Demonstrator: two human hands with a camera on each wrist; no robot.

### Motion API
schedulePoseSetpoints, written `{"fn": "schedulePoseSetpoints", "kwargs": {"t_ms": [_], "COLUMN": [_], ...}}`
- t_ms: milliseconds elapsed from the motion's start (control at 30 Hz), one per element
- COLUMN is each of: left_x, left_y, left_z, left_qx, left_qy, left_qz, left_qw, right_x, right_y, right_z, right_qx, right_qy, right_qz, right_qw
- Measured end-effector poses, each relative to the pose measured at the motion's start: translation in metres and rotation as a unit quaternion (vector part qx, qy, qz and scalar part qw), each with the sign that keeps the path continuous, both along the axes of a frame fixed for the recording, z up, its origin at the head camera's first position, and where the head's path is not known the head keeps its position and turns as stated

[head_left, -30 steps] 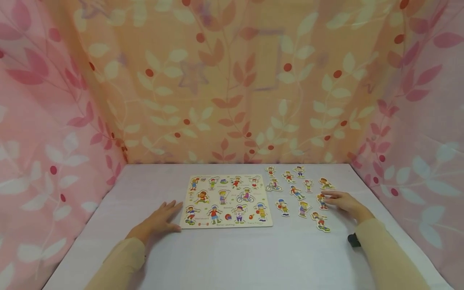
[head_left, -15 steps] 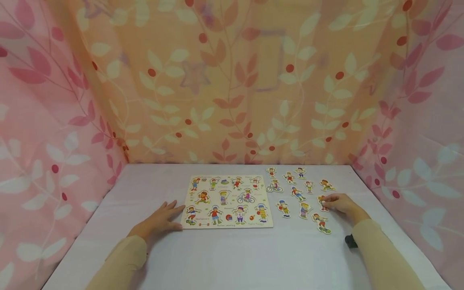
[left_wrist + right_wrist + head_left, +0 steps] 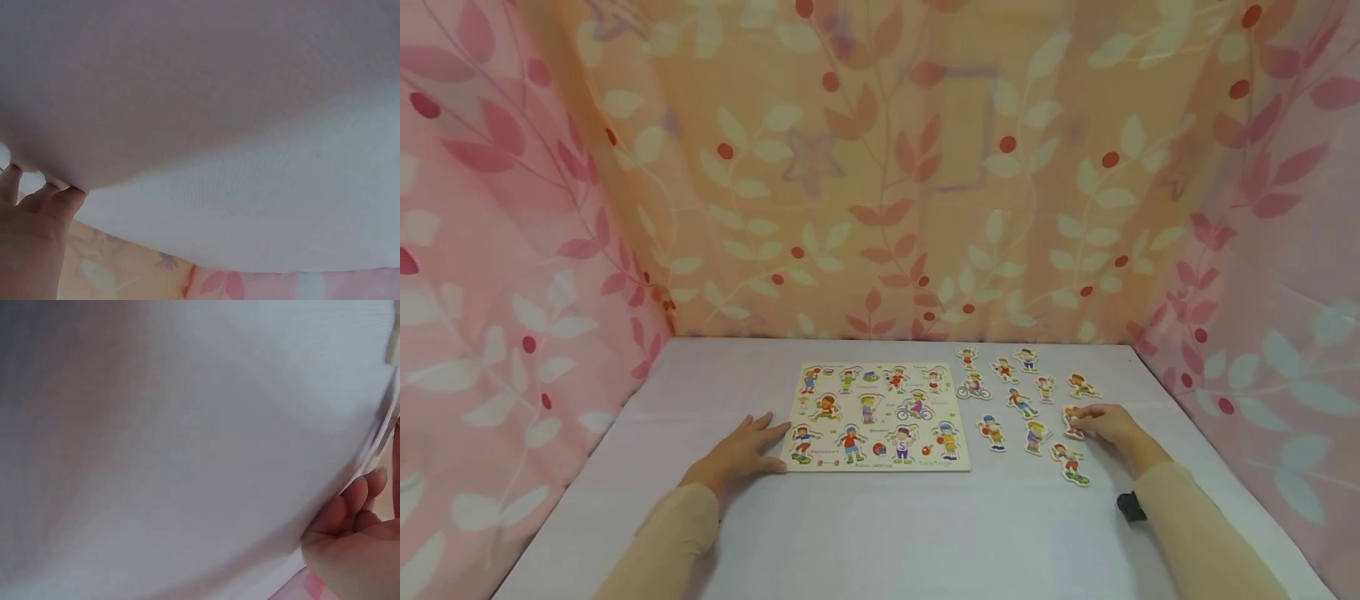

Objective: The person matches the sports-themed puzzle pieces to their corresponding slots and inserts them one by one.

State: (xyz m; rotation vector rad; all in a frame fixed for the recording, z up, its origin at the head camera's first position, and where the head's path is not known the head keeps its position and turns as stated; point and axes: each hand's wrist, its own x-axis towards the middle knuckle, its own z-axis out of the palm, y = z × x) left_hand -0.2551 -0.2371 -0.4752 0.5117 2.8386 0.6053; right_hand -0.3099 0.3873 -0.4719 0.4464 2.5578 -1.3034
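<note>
My right hand (image 3: 1108,429) pinches a small flat wooden puzzle piece (image 3: 1069,423) by its right side, thumb and fingers hiding part of its child figure. Just in front of it lies a skateboarder piece (image 3: 1070,465), and to its left is a golfer piece (image 3: 1035,437). In the right wrist view the fingers of that hand (image 3: 350,544) are bent down at the white tabletop. My left hand (image 3: 741,450) rests beside the left edge of the puzzle board (image 3: 827,425), fingers spread and fingertips right at the edge. The board shows rows of children doing sports.
Several more loose pieces lie right of the board, among them a cyclist (image 3: 973,387), a roller skater (image 3: 1022,403) and a runner (image 3: 1082,385). A small black object (image 3: 1131,507) sits by the right sleeve. Leaf-patterned curtains (image 3: 880,208) stand behind and at both sides.
The right hand's fingers, stretched out over the piece a second ago, have come together and now pinch it. The left hand stays beside the board. The head view has shifted slightly.
</note>
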Motion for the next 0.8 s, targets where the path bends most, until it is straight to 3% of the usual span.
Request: {"fn": "schedulePoseSetpoints", "kwargs": {"t_ms": [233, 567, 800], "left_x": [0.000, -0.001, -0.002], "left_y": [0.002, 0.002, 0.002], "left_z": [0.003, 0.001, -0.003], "left_qx": [-0.013, -0.015, -0.008], "left_qy": [0.002, -0.002, -0.011], "left_qz": [0.011, 0.010, 0.009], "left_qw": [0.9998, 0.9998, 0.9999], "right_x": [0.007, 0.011, 0.006], "right_y": [-0.015, -0.043, -0.068], "right_z": [0.015, 0.033, 0.041], "right_qx": [-0.014, -0.046, -0.040], "right_qy": [0.054, 0.074, 0.092], "right_qz": [0.022, 0.022, 0.039], "right_qw": [0.998, 0.996, 0.994]}}
